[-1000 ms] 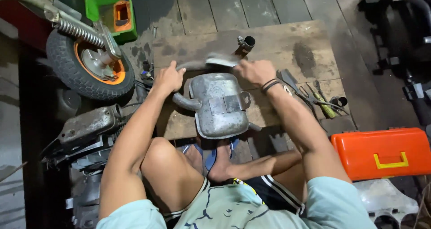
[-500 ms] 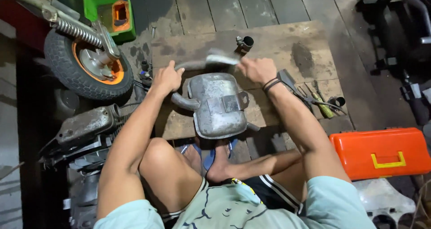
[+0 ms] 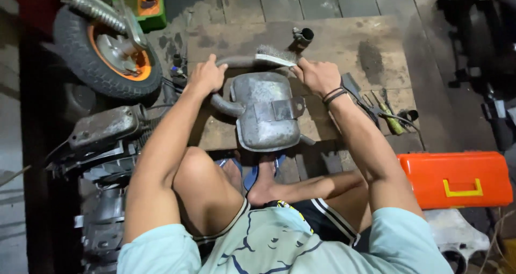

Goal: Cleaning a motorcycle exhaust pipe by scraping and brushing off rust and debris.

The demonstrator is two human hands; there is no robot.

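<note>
Wire-brushing step, judging by the pose: right hand [image 3: 317,76] is wrapped around the handle of a wire brush [image 3: 275,55], fingers curled tight on it, bristles lying on the curved pipe [image 3: 236,62] at the top of the muffler [image 3: 266,112]. Left hand [image 3: 206,77] clamps the pipe's left end, fingers folded over it, thumb up. The muffler lies on a worn wooden board [image 3: 365,43] right in front of the person's bare feet, touching neither hand directly except through the pipe. Next move probably calls for short strokes along the pipe with firm downward pressure while the left grip stops it rolling. Muffler is dull grey metal, rounded can shape, scuffed, with a flat strap bracket across it and a stubby side tube. Brush bristles are fine and grey-white. Nearby: rubber wheel [image 3: 105,48] with orange rim, glossy orange plastic toolbox [image 3: 457,178], loose tools [image 3: 387,112] to the right.
</note>
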